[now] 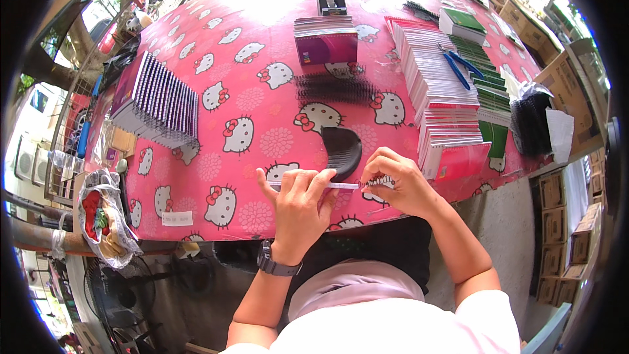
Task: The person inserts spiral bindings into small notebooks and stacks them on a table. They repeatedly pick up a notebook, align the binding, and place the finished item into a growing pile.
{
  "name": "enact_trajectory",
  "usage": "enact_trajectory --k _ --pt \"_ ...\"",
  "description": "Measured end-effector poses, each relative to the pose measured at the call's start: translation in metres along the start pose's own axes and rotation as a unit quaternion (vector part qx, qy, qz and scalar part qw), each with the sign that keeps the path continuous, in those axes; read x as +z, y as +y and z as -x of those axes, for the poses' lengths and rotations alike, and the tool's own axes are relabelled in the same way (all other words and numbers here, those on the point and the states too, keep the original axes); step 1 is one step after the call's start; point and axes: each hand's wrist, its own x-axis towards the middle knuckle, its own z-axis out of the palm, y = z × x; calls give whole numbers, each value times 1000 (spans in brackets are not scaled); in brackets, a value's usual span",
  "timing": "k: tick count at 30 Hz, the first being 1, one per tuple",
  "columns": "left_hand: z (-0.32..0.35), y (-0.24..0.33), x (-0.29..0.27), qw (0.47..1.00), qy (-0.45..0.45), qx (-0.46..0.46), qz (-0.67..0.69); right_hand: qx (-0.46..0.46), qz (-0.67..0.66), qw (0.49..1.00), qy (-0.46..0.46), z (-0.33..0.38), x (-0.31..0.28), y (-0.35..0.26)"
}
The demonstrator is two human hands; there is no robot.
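Near the table's front edge, my left hand [298, 204] is closed on a thin notebook [344, 185] seen edge-on, its pale edge pointing right. My right hand [405, 187] pinches a dark spiral coil [379, 182] at that end of the notebook. How far the coil sits in the holes is too small to tell. Just beyond my hands stands a black curved, ribbed holder [342, 151]. Loose black spiral coils [333, 88] lie in a heap farther back. Behind them is a stack of purple-covered notebooks [325, 40].
At left stands a row of coil-bound notebooks [156, 101]. Rows of pink notebooks [436, 92] and green notebooks [493, 101] fill the right, with blue-handled pliers [457, 69] on top. More black coils [532, 121] hang by the right edge. A bag [108, 219] hangs at left.
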Motion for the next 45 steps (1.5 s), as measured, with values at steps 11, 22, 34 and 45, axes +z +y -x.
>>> enact_trajectory --k 11,22,34,45 --pt "-4 2 7 992 16 101 78 38 -35 998 -28 0 -1 0" --pt "-1 -5 13 981 70 139 120 27 -21 999 -32 3 -1 -8" --pt "-1 -1 8 985 70 118 106 -17 32 997 -62 13 3 1" --pt "-7 5 5 994 24 42 93 48 -22 997 -50 9 5 -6"
